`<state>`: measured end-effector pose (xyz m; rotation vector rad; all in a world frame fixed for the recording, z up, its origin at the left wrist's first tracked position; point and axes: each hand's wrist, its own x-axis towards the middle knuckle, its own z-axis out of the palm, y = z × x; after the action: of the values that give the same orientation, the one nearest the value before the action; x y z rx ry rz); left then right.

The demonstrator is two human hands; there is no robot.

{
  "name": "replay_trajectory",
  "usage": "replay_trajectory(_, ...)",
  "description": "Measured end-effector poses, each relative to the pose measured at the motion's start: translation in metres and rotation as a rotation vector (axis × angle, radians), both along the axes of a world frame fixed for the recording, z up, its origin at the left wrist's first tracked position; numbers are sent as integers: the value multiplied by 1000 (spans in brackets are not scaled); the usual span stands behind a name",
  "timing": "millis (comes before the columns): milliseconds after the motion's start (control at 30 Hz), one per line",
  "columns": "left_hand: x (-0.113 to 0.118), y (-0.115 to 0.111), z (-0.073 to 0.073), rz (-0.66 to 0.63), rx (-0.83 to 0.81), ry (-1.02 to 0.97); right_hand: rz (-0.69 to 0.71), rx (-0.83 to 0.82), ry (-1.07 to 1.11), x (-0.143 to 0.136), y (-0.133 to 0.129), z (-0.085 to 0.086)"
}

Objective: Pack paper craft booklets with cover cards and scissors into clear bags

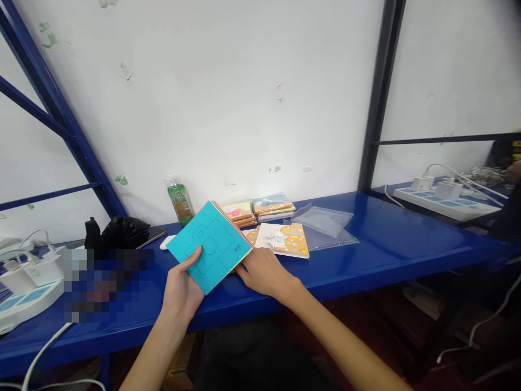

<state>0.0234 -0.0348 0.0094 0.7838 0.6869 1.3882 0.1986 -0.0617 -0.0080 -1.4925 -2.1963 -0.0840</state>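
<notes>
A thick square pad of coloured craft paper [222, 247] is tilted up over the front of the table. Its top sheet is blue, with a camera outline drawn in dark lines. My left hand [185, 285] grips the pad from the lower left, thumb pressed on the blue face and the other fingers hidden behind. At the lower right corner, my right hand [264, 271] is closed on the pad's edge, its fingertips partly hidden by the sheets. Just beyond lies a booklet with an orange and white cover [295, 239], beside clear plastic sleeves [325, 220].
Wrapped paper packs [272, 205] are stacked near the wall, with a green-labelled bottle [179, 201] to their left. A black plastic bag [118, 231] and a phone [150, 237] lie farther left. Power strips [36, 296] with white plugs sit on both sides of the blue table [391, 239].
</notes>
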Motion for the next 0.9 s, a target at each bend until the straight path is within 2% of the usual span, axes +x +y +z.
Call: replay_trajectory(900, 1, -1, -1, -18, -13, 12, -20, 33, -16, -2, 0, -3)
